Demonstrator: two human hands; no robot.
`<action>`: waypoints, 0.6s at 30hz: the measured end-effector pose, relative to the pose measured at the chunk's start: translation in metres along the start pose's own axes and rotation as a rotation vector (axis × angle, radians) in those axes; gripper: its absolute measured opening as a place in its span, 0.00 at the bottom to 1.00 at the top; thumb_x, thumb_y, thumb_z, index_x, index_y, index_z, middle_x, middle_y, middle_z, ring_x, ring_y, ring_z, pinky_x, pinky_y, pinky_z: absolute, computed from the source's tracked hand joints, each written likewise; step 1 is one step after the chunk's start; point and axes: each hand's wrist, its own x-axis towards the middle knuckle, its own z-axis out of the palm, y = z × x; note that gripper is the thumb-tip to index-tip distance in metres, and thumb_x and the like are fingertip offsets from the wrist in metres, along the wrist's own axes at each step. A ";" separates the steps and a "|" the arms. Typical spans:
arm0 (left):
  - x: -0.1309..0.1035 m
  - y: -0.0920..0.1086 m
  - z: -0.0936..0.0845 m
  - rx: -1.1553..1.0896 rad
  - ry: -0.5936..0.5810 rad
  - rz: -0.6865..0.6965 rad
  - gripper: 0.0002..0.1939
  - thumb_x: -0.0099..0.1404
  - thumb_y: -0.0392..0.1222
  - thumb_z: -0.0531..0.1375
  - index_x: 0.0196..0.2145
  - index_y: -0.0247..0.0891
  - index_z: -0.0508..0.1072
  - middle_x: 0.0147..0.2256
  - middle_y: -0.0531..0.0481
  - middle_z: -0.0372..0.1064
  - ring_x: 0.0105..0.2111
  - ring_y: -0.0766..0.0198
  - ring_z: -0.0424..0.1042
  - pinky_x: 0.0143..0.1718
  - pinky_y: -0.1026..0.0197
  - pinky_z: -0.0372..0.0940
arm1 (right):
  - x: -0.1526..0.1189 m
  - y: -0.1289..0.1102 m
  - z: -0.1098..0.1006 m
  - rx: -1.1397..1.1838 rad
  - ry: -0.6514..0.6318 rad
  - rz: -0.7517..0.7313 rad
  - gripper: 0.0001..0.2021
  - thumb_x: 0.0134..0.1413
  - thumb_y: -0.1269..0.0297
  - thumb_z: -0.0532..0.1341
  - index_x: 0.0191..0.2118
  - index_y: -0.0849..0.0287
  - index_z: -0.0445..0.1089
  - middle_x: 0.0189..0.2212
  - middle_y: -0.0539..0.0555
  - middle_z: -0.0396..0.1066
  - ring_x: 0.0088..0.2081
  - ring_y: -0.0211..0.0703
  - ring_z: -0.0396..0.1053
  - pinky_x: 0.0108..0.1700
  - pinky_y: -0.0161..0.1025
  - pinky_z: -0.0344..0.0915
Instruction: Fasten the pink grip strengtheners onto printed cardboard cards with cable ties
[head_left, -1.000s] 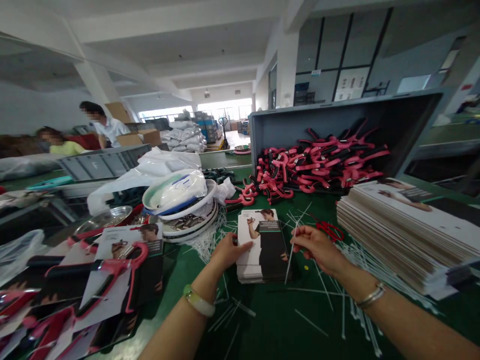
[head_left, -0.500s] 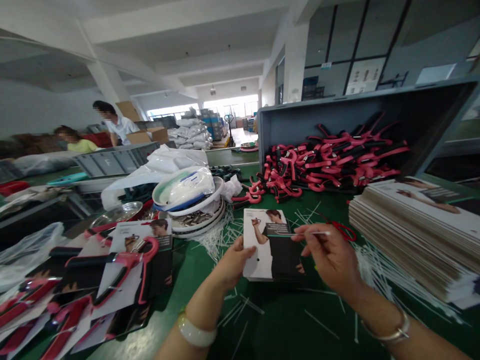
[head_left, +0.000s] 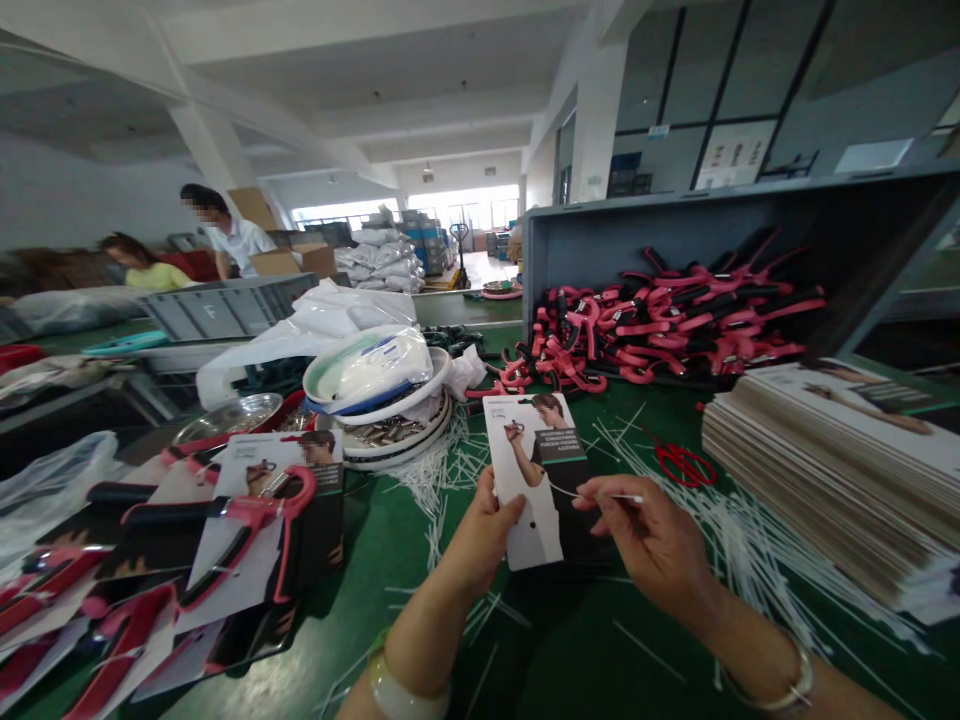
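Observation:
My left hand (head_left: pixel 480 535) grips a printed cardboard backing card (head_left: pixel 536 460) by its left edge, thumb on the front. The card stands tilted, white on the left and black on the right. In my right hand (head_left: pixel 652 540), thumb and fingers pinch a thin white cable tie (head_left: pixel 564 491). Its bent front end meets the card's face near the middle; whether it passes through a hole I cannot tell. At the left lie pink and black hand grip exercisers (head_left: pixel 251 515), fastened on similar cards.
A thick stack of cards (head_left: pixel 810 490) stands right, beside red-handled scissors (head_left: pixel 684 465) and loose cable ties (head_left: pixel 750 560). A tipped grey crate (head_left: pixel 600 235) spills several hand grips. Stacked basins (head_left: pixel 442 375) stand left of centre. Two people work behind a grey crate (head_left: pixel 232 308).
The card has been tilted in my left hand, its top now leaning left. My right hand has moved slightly down, bringing the cable tie's front end lower on the card.

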 end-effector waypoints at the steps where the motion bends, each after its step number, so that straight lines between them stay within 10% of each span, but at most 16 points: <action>1: -0.001 0.000 0.000 -0.002 0.006 -0.004 0.29 0.53 0.37 0.63 0.51 0.40 0.57 0.40 0.48 0.71 0.34 0.62 0.71 0.38 0.59 0.64 | 0.000 0.000 0.001 -0.008 -0.004 0.000 0.05 0.61 0.67 0.51 0.41 0.54 0.62 0.38 0.54 0.71 0.35 0.39 0.73 0.28 0.32 0.73; 11: -0.011 0.004 0.011 -0.137 0.040 -0.089 0.30 0.47 0.34 0.64 0.48 0.42 0.61 0.36 0.52 0.72 0.32 0.63 0.71 0.37 0.61 0.63 | 0.005 0.012 0.012 -0.019 -0.017 0.003 0.05 0.61 0.65 0.51 0.40 0.55 0.62 0.39 0.55 0.71 0.36 0.41 0.72 0.30 0.35 0.72; 18: -0.015 -0.008 0.022 -0.144 0.057 -0.050 0.32 0.45 0.37 0.67 0.48 0.40 0.62 0.36 0.49 0.72 0.32 0.62 0.72 0.35 0.61 0.64 | 0.003 0.020 0.021 -0.192 -0.017 -0.258 0.06 0.56 0.71 0.53 0.36 0.55 0.66 0.36 0.55 0.71 0.40 0.44 0.69 0.42 0.44 0.68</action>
